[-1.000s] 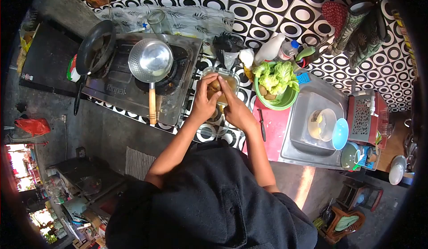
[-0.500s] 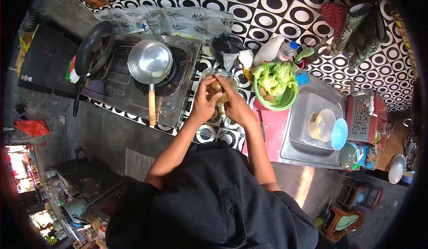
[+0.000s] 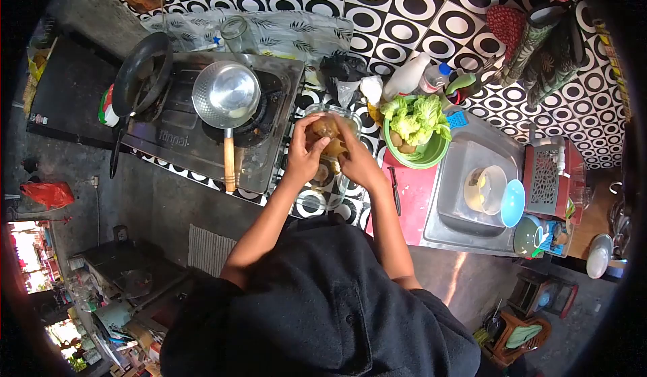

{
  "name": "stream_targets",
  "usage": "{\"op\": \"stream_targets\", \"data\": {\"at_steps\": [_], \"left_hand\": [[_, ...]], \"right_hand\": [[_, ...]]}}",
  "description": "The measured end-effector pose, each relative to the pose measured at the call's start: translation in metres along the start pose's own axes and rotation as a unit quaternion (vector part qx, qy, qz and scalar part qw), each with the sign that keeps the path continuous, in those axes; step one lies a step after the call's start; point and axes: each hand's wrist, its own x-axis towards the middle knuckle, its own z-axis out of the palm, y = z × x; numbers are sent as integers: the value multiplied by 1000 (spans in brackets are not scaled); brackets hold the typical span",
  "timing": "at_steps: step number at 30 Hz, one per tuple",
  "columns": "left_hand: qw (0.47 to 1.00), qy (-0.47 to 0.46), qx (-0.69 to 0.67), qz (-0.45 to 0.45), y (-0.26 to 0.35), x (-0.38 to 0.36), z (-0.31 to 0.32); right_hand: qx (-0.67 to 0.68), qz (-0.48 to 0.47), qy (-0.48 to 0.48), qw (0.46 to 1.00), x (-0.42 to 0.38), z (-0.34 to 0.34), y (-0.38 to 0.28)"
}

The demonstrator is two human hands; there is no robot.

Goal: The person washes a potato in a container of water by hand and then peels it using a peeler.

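Observation:
Over a clear glass dish [image 3: 326, 197] on the patterned counter, both my hands are wrapped round a brown, wet-looking piece of food [image 3: 325, 128]. My left hand [image 3: 305, 154] grips its left side, with the thumb across the front. On the right side my right hand [image 3: 358, 159] presses it with curved fingers. More brownish pieces and some liquid show in the dish beneath. What exactly the food is cannot be made out.
A metal saucepan [image 3: 227, 94] sits on the stove [image 3: 182, 149], its wooden handle toward me. A black pan [image 3: 143, 73] is further left. On the right are a green bowl [image 3: 431, 159] of lettuce, a knife [image 3: 395, 191] on a red board [image 3: 412, 205], and a sink [image 3: 458, 232].
My fingers have spread further round the brown piece, and more of it shows between my hands. The left hand has shifted slightly left.

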Motion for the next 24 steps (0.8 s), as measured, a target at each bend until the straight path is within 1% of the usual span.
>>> {"op": "stream_targets", "data": {"at_steps": [2, 5, 6, 8, 11, 12, 15, 17, 19, 20, 23, 24], "left_hand": [[1000, -12, -24, 15, 4, 2, -3], [1000, -24, 6, 9, -7, -3, -12], [999, -24, -11, -29, -2, -6, -13], [999, -31, -14, -41, -3, -9, -17], [997, -17, -29, -68, -7, -14, -21], [996, -8, -36, -78, -9, -15, -23], [997, 14, -16, -80, -23, -19, -31], [996, 17, -2, -83, -22, -20, -34], [996, 27, 14, -86, -23, -22, -37], [995, 34, 23, -88, -24, -23, -38], [994, 50, 32, -97, -34, -26, -44], [993, 55, 31, -101, -38, -27, -47]], "right_hand": [[69, 55, 14, 996, 4, 6, 34], [99, 80, 54, 990, 19, 15, 74], [113, 91, 45, 988, 25, 18, 88], [142, 114, 26, 983, 38, 21, 113], [93, 134, 25, 986, 55, 28, 138], [71, 144, 24, 987, 58, 26, 133], [-2, 167, -19, 986, 71, 29, 146], [13, 175, -27, 984, 78, 36, 176], [15, 181, -39, 983, 82, 36, 175], [-29, 144, -37, 988, 81, 35, 175], [170, 221, -56, 959, 86, 40, 201], [243, 260, -49, 933, 85, 34, 179]]}}
